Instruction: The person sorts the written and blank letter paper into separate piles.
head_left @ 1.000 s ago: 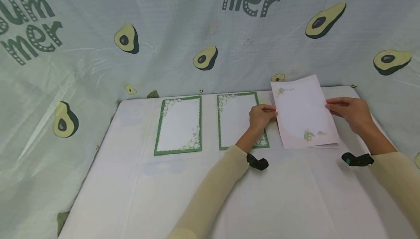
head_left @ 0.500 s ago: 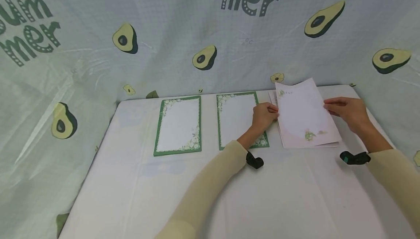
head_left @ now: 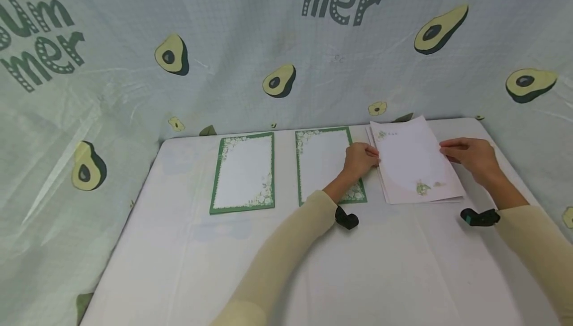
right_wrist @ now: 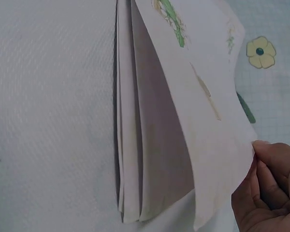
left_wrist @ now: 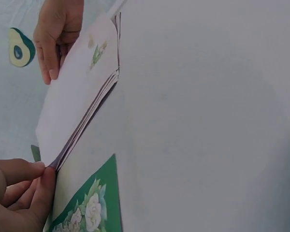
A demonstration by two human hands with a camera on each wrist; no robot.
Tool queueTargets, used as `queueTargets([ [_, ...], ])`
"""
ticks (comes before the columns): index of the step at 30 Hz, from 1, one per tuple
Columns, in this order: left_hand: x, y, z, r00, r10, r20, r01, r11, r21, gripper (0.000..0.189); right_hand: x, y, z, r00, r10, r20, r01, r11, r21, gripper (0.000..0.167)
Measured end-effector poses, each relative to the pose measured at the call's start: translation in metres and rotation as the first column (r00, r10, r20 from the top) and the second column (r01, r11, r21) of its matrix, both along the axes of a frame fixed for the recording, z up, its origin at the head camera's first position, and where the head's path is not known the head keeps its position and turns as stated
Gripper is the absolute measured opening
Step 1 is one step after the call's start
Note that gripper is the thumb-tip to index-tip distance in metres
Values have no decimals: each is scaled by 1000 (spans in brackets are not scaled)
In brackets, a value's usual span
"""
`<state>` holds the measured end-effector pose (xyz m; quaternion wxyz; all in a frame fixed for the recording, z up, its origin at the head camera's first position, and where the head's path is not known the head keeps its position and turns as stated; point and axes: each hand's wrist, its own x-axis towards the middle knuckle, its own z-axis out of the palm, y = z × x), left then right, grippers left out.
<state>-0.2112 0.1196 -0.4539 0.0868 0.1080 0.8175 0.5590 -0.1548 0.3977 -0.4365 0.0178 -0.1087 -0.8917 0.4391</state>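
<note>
A pale pink sheet of stationery paper (head_left: pixel 409 162) with small green floral prints lies over a stack of similar sheets (right_wrist: pixel 128 145) at the table's back right. My left hand (head_left: pixel 360 160) pinches its left edge between thumb and fingers, close up in the left wrist view. On the opposite edge, my right hand (head_left: pixel 471 157) pinches the paper. The right wrist view shows the top sheet bowed up, apart from the sheets beneath on that side. Partly under my left forearm lies a green-bordered sheet (head_left: pixel 320 166) with white flowers.
Another green-bordered sheet (head_left: pixel 243 171), apparently on a thin pile, lies farther left. The white-covered table (head_left: pixel 380 266) ends at the back against a hanging cloth (head_left: pixel 224 17) printed with avocados. A small black device (head_left: pixel 346 218) sits at my left wrist, another (head_left: pixel 480 217) at my right.
The pink sheet's upper edge has come down toward the stack and its corners sit lower. My right hand has shifted slightly left; my left hand moved slightly right, then stayed nearly in place.
</note>
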Motion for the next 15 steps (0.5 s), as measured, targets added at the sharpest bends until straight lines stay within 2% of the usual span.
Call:
queueTargets([
  [4,-1,1,4,999,7,35,-4,998,-65,4,-1,1,-4,1000,-19,19,18,999,41,50],
  [9,0,4,11,999,1,39,6,983,-181,6,0,4,-9,997,-48,60,42,995,95,51],
  [15,-2,-1,16,998,-59,20,62,964,-260,5,-3,3,-15,997,-61,45,56,992,117,48],
])
